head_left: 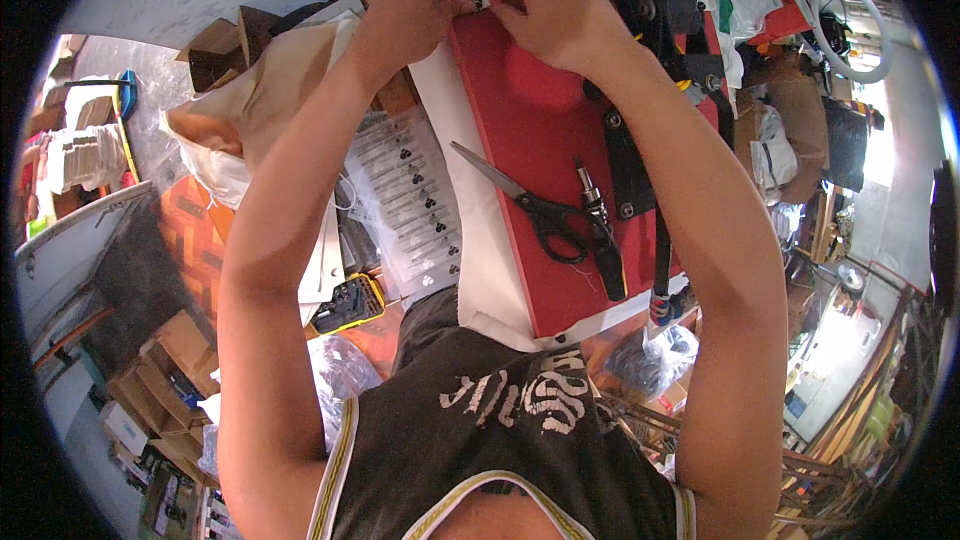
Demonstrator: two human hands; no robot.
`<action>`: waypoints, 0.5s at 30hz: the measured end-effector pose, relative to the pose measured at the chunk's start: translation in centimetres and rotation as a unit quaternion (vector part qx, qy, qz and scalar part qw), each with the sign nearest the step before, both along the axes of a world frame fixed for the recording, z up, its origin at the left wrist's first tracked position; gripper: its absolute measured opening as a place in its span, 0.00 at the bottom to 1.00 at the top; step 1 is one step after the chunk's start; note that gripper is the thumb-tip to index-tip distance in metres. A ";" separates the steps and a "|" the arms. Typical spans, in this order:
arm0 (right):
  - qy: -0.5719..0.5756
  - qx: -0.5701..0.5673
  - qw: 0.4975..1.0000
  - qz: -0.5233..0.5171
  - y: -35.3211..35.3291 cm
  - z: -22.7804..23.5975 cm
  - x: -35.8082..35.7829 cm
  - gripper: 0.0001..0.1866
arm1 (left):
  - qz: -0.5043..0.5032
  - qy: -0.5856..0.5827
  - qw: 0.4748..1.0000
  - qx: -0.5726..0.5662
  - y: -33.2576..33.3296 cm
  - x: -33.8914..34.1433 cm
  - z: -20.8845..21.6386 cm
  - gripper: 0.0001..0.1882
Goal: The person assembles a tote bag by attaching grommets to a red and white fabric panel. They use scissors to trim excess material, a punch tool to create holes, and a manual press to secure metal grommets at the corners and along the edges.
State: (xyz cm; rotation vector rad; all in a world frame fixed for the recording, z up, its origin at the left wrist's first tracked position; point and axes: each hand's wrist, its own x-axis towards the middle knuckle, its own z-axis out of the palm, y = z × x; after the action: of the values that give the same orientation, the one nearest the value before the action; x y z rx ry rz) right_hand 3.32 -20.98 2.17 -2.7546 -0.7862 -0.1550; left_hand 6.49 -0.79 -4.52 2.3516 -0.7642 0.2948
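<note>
Both arms reach to the far end of a red board [497, 105], which lies on a white sheet [470, 225]. At its far left corner my left hand [425, 2] is closed in a pinch, close to a small dark piece [478, 3] whose kind I cannot make out. My right hand [562, 18] is beside it, thumb and fingers pinched together over the board's far edge; what is in them is hidden. Nearer to me, black-handled scissors [545, 218] rest on the red board with their blades apart. A screwdriver [600, 230] with a dark handle lies against them.
Black metal machine parts [630, 155] stand along the board's right side. Left of the board are a printed clear plastic sheet [410, 200], a yellow-edged bit case [348, 303] and a beige cloth bag [270, 80]. Cardboard boxes [185, 355] are stacked at the lower left.
</note>
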 end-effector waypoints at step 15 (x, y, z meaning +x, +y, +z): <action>0.304 -0.058 0.880 -0.361 -2.1 6.2 -28.1 0.20 | 0.013 0.058 0.994 0.092 0.0 0.8 -0.1 0.12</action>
State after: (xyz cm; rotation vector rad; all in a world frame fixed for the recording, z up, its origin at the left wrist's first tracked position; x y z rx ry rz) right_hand -24.80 -23.05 8.36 -2.7900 0.4139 0.6069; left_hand 7.31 -0.83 -4.65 2.5287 -0.7324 0.0995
